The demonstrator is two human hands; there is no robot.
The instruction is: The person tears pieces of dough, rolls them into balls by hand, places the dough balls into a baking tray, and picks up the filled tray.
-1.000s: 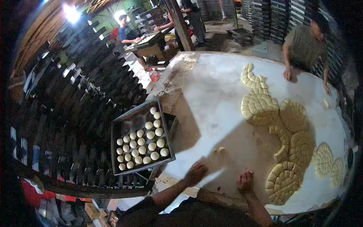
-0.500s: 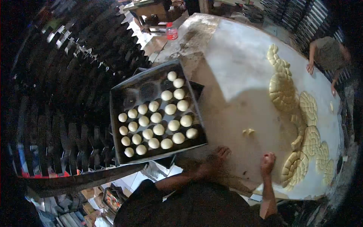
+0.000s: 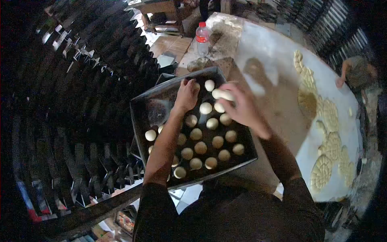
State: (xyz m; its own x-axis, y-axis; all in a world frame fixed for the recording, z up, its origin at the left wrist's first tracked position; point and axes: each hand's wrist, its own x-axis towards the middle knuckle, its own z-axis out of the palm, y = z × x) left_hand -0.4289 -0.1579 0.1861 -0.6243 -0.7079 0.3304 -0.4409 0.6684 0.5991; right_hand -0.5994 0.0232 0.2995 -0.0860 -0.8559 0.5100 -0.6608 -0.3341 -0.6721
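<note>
A dark square metal tray (image 3: 240, 176) holds rows of pale round dough balls (image 3: 200, 147). Over its far part, my left hand (image 3: 187, 96) has its fingers curled round a dough ball, which partly shows at the fingertips. My right hand (image 3: 242, 105) reaches in over the tray's far right side, blurred by motion. Its thumb and fingers close on pale dough that overlaps the balls in the tray. My left forearm hides some balls on the near left.
On the pale worktable (image 3: 262, 44), several scored dough slabs (image 3: 321, 172) lie along the right. A red-capped bottle (image 3: 202, 38) stands beyond the tray. Another person (image 3: 358, 74) rests a hand on the table's far right edge. Dark stacked racks (image 3: 80, 133) fill the left.
Both my hands have moved from the tabletop up and left over the tray. The small dough pieces on the table are no longer visible there. The view has shifted, with the tray further right.
</note>
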